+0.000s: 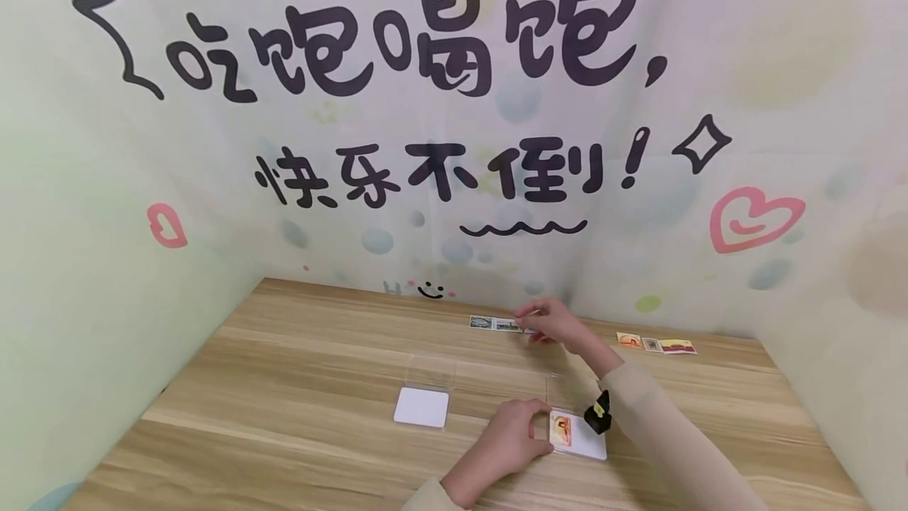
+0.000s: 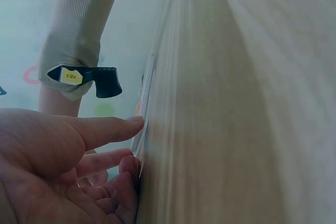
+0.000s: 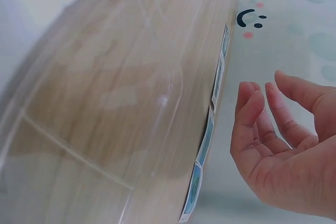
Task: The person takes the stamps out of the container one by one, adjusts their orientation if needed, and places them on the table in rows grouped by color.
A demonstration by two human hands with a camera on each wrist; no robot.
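Observation:
My left hand (image 1: 505, 438) holds the left edge of a flat clear plastic case (image 1: 592, 446), with thumb and fingers at its side. A white card lies in the case, and a small orange stamp (image 1: 561, 430) is on the card's left part. The clear lid (image 3: 79, 145) is folded back toward the wall. At the back of the table, my right hand (image 1: 556, 323) hovers over a row of small green and blue stamps (image 1: 481, 322), covering part of it. Its fingers are loosely bent, and nothing shows between them in the right wrist view.
Left of my hands lies a second opened clear case with a white card (image 1: 422, 406). At the back right are an orange stamp (image 1: 628, 340), a small grey one (image 1: 651, 345) and a red and yellow one (image 1: 677, 346). A printed wall cloth (image 1: 433, 259) closes off the table's far side.

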